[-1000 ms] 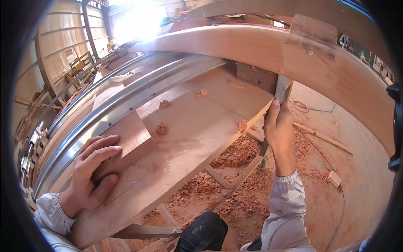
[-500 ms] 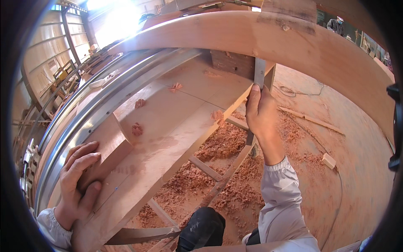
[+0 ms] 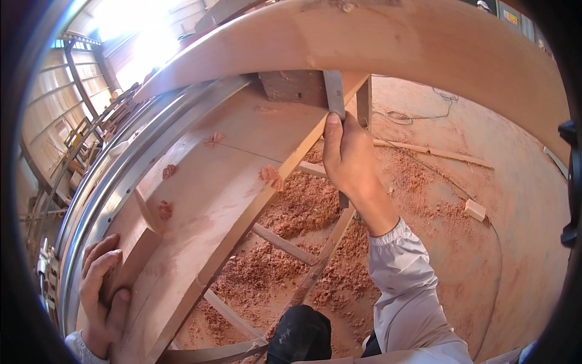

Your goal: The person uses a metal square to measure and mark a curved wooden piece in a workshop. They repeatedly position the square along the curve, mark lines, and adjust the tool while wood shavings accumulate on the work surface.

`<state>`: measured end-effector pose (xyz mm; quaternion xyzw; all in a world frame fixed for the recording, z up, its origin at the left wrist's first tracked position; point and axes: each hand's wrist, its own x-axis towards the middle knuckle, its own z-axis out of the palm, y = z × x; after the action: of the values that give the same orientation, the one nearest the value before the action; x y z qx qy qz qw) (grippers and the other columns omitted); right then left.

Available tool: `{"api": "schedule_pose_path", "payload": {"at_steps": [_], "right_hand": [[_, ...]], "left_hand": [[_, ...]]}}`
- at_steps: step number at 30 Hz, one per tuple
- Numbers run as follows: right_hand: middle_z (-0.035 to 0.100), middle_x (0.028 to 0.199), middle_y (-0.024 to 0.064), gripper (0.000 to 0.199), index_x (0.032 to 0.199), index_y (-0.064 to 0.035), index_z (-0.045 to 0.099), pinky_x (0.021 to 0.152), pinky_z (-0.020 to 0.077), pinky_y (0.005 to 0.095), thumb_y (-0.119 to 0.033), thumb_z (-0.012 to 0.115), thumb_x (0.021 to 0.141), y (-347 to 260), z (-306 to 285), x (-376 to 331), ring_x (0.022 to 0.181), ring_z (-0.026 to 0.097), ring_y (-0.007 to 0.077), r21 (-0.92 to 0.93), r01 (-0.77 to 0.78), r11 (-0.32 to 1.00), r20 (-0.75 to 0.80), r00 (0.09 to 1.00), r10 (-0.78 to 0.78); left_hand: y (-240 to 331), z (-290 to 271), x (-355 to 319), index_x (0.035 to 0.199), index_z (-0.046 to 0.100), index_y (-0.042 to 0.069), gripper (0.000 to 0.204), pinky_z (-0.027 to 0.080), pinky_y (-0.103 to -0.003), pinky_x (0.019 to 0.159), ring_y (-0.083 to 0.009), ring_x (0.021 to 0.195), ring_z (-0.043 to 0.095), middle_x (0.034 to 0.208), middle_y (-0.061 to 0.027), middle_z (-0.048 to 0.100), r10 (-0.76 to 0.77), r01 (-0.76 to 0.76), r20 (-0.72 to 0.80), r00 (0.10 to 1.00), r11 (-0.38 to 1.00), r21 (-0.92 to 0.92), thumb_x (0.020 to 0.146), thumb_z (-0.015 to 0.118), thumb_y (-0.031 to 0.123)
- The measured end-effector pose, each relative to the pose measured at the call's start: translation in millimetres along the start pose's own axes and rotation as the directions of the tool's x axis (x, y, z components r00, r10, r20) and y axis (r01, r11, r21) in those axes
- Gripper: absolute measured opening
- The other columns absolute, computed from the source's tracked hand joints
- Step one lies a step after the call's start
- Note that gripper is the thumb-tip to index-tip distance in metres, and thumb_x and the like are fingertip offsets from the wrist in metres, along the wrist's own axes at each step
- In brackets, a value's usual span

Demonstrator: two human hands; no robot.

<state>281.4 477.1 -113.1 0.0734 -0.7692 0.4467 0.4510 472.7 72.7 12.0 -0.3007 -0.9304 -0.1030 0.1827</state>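
Note:
My right hand (image 3: 351, 156) is closed on a flat metal ruler (image 3: 334, 96), thumb upward. The ruler stands on edge by the front edge of the wooden benchtop (image 3: 233, 170), its upper end reaching a long, smooth wooden beam (image 3: 388, 45). Behind the ruler sits a dark wooden block (image 3: 294, 88) under the beam. My left hand (image 3: 97, 291) is wrapped round the near end of a wooden block (image 3: 134, 255) on the benchtop, with fingers over its far side and the thumb at its near side. Part of that grip is hidden.
Curled shavings (image 3: 270, 176) lie on the benchtop. Shiny metal rails (image 3: 124, 176) run along its left side. Below, wooden frame bars (image 3: 285, 242) cross over heaped shavings (image 3: 303, 206). A cable (image 3: 498, 267) and a small wood block (image 3: 475, 210) are on the floor at right.
The view has shifted, so bench, beam and hands sit further left in the picture. Both hands keep their grips, the right on the ruler and the left on the wooden block.

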Motion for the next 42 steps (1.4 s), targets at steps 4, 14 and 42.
{"api": "schedule_pose_path", "payload": {"at_steps": [4,14,42], "right_hand": [[0.064,0.066,0.0315,0.041,0.099,0.0116,0.063,0.059,0.0532,0.0552,-0.025,0.048,0.109,0.2,2.8,-0.9,0.064,0.067,0.0506,0.003,0.022,1.0,-0.016,1.0,-0.022],[0.062,0.061,0.029,0.041,0.095,0.0123,0.063,0.055,0.0519,0.0527,-0.024,0.049,0.109,0.9,4.7,-1.4,0.06,0.066,0.0494,0.023,0.052,0.998,-0.047,0.998,-0.051],[0.064,0.062,0.0259,0.042,0.096,0.0127,0.062,0.055,0.0537,0.0497,-0.024,0.048,0.11,1.5,0.8,0.1,0.06,0.069,0.0451,0.011,0.045,0.999,0.002,0.999,-0.045]], "left_hand": [[-2.0,2.1,-3.3,0.143,0.052,0.002,0.048,0.033,-0.056,0.118,-0.0445,0.137,0.051,0.146,-0.0305,0.055,0.011,-0.011,-0.014,1.0,1.0,-0.004,0.1,0.06,0.024],[-5.4,0.6,-9.3,0.146,0.049,0.002,0.052,0.03,-0.057,0.12,-0.0445,0.14,0.049,0.15,-0.0296,0.052,0.001,-0.001,0.007,1.0,1.0,0.017,0.103,0.058,0.029],[-8.0,6.4,-7.4,0.144,0.054,0.009,0.05,0.034,-0.054,0.119,-0.0421,0.138,0.051,0.149,-0.026,0.055,-0.019,0.019,-0.026,0.999,1.0,-0.004,0.103,0.058,0.036]]}}
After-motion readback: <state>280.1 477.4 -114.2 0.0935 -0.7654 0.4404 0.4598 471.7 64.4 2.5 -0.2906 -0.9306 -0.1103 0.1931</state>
